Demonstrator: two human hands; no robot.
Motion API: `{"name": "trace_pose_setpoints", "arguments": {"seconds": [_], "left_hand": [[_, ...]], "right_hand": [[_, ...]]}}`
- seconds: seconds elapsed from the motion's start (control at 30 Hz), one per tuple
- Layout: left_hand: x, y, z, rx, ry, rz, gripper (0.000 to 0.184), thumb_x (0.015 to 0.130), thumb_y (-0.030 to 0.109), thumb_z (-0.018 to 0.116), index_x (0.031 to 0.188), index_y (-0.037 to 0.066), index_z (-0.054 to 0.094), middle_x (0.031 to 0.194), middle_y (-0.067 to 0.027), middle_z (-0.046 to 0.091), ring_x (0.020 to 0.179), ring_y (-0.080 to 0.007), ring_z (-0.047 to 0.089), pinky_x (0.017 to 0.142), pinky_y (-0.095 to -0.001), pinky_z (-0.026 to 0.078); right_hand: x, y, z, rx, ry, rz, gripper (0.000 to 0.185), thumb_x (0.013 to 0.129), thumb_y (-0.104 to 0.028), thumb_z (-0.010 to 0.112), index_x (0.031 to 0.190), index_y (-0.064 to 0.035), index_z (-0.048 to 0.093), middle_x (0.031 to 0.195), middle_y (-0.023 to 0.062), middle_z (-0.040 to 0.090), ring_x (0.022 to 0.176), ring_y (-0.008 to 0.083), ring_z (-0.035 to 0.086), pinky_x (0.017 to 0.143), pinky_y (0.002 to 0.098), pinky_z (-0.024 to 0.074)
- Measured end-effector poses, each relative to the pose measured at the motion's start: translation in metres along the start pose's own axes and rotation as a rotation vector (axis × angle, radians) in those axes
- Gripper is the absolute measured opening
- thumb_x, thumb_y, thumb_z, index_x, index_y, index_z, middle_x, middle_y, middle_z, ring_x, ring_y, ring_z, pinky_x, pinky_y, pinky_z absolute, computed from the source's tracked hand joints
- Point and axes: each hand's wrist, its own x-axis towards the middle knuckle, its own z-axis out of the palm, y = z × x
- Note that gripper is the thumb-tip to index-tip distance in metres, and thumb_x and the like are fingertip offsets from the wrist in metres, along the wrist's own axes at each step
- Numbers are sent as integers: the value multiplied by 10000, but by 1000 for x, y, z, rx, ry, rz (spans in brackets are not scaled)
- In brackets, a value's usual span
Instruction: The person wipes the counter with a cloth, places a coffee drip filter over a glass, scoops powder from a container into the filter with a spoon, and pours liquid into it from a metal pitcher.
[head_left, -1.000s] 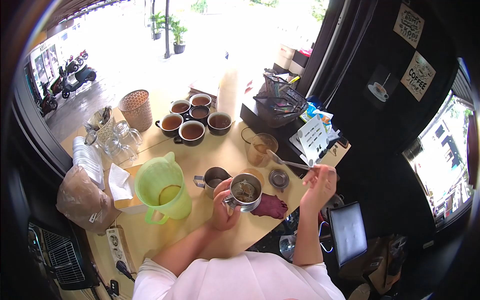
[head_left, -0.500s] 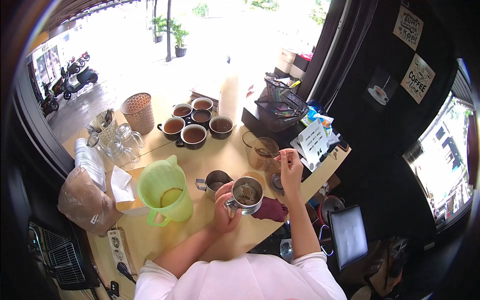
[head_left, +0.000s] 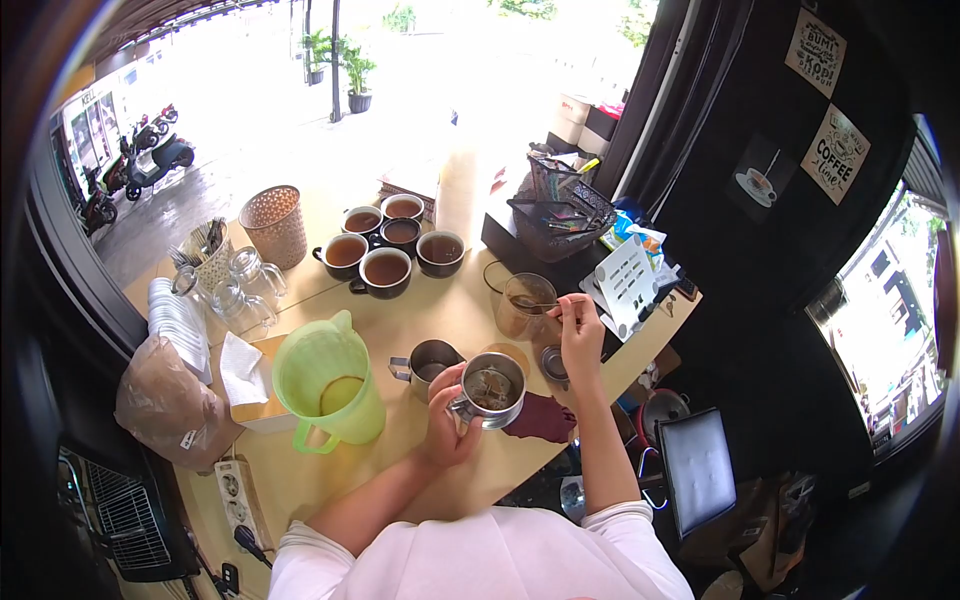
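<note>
My left hand (head_left: 447, 425) is closed round a stainless steel cup (head_left: 494, 388), its open top tilted up toward me. Something brown and pale lies in the bottom; I cannot make out what. Pinched in my right hand (head_left: 577, 322) is the thin handle of a spoon (head_left: 553, 306), reaching into a clear jar (head_left: 522, 318) with brown contents. Just left of the held cup stands a second steel cup (head_left: 428, 360) with a handle. A round dark lid (head_left: 553, 363) lies below the jar, and a maroon cloth (head_left: 543, 420) is partly hidden behind the steel cup.
A green pitcher (head_left: 352, 400) with a little liquid stands at the left. Several dark cups of brown drink (head_left: 386, 270) are grouped at the back. Glass mugs (head_left: 236, 296), a woven basket (head_left: 276, 230), a tissue box (head_left: 262, 408) and a power strip (head_left: 238, 498) line the left side.
Almost nothing differs. Both hands stay in the same places, with the steel cup and the spoon held as before; the view has shifted very slightly.
</note>
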Motion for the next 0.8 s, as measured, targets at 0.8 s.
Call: {"name": "trace_pose_setpoints", "arguments": {"seconds": [0.8], "left_hand": [[2, 1, 0, 12, -1, 17, 600, 787, -18, 572, 1320, 53, 305, 1346, -289, 361, 1241, -376, 420, 1054, -483, 330]], "right_hand": [[-5, -4, -5, -42, 32, -41, 166, 978, -179, 528, 924, -31, 581, 731, 69, 654, 647, 164, 615, 560, 289, 446]]}}
